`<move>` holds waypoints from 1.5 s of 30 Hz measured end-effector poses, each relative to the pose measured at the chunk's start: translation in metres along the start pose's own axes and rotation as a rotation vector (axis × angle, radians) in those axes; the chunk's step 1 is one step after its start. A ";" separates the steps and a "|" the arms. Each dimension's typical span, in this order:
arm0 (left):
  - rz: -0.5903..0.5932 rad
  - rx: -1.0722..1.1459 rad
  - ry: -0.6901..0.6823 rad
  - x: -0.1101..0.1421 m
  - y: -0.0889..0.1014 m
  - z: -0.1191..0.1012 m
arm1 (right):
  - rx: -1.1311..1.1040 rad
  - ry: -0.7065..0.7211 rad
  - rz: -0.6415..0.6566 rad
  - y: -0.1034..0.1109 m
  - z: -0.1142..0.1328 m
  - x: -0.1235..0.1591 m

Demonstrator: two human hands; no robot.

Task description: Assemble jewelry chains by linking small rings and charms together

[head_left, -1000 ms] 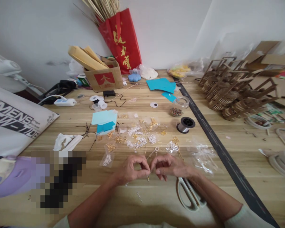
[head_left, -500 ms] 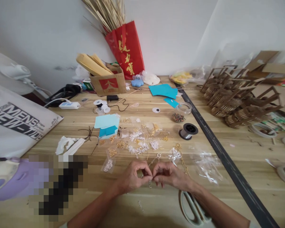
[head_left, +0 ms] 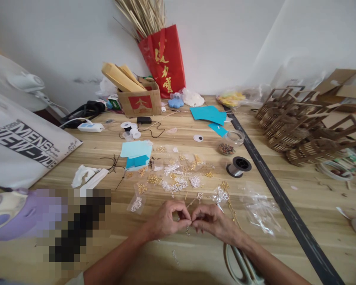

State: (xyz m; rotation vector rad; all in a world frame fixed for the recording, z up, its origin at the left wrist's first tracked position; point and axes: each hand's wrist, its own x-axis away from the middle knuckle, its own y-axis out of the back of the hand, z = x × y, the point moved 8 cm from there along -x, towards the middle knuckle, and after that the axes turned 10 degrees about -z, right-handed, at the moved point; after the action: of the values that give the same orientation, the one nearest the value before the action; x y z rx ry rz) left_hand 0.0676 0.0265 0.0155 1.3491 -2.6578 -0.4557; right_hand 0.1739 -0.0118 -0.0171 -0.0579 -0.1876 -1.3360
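My left hand and my right hand meet fingertip to fingertip, both pinched, low over the table. A thin silver-coloured chain passes at their fingers; one end dangles just below the pinch, and a small ring lies at the other end. What exactly sits between the fingertips is too small to make out. Under my right forearm rest scissors with pale handles. A gold chain trails beside my right hand. Beyond both hands are silver jewelry findings and gold beads.
Right of the hands lie clear plastic bags and a wire spool. A glass jar stands behind the spool. Woven baskets crowd the right side. At left are a purple and cream object and a white bag.
The camera view has shifted slightly, so the table things appear a little further right. Both hands keep the same pinched pose at the chain.
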 end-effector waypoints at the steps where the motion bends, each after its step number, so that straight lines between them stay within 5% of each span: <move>1: 0.002 0.003 -0.001 0.000 0.000 0.000 | 0.056 0.033 -0.014 0.002 0.002 0.000; 10: -0.013 0.012 -0.086 -0.001 0.002 -0.003 | 0.309 0.299 -0.070 0.005 0.022 0.006; 27: -0.029 -0.012 -0.010 -0.001 0.006 -0.004 | 0.384 0.519 -0.107 0.000 0.047 0.015; 37: 0.174 -0.507 0.003 0.008 0.019 -0.017 | 0.281 0.271 0.051 -0.003 0.031 0.009; 45: 0.327 -0.744 -0.098 0.056 -0.007 -0.008 | -0.136 -0.008 0.195 -0.011 0.015 0.011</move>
State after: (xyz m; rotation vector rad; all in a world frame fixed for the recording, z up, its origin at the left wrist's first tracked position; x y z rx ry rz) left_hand 0.0419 -0.0248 0.0197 0.6700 -2.3086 -1.3058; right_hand 0.1642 -0.0229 -0.0008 -0.1918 -0.0942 -1.1522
